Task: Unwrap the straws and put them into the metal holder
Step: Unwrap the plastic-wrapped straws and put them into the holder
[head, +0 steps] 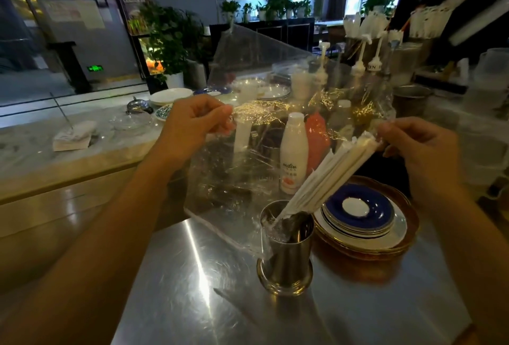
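A bundle of white paper-wrapped straws (327, 174) leans to the right, its lower ends inside the metal holder (286, 259) on the steel counter. A large clear plastic wrapper (228, 179) is spread between my hands and trails down to the holder's rim. My left hand (192, 121) pinches the wrapper's upper left edge. My right hand (416, 146) pinches the wrapper right at the top ends of the straws.
A stack of blue-and-white plates (360, 215) on a brown tray sits just right of the holder. A white bottle (293, 152) and a red bottle (316, 138) stand behind. Pump bottles, dishes and a marble counter (41, 152) lie farther back and left.
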Available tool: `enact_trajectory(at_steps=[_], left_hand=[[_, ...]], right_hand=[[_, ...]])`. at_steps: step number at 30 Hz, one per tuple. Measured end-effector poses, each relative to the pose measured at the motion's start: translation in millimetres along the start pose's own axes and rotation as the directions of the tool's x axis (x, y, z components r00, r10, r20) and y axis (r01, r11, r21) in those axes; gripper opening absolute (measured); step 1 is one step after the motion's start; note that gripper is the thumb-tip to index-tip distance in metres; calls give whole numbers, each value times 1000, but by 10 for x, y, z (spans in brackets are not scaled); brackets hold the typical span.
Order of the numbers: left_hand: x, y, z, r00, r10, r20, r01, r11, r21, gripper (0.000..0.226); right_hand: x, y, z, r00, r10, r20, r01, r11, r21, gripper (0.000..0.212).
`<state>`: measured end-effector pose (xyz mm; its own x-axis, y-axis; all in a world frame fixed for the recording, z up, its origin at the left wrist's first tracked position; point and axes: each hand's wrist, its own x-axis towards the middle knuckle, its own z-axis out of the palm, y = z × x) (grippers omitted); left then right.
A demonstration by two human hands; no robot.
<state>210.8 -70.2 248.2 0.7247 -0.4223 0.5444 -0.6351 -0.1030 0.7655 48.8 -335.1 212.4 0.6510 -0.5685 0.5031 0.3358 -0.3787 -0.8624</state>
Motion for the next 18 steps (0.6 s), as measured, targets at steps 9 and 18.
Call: enact_trajectory(at_steps=[9, 18], left_hand=[[-42, -32, -134, 998, -22, -57, 24, 999, 25, 16], [-87, -85, -140, 995, -85, -45, 83, 996, -43, 14]], right_hand=[[54, -126, 113, 998, -44, 45, 44, 999, -8, 7], [208, -194, 106, 993, -91, 74, 92, 996, -11, 12]])
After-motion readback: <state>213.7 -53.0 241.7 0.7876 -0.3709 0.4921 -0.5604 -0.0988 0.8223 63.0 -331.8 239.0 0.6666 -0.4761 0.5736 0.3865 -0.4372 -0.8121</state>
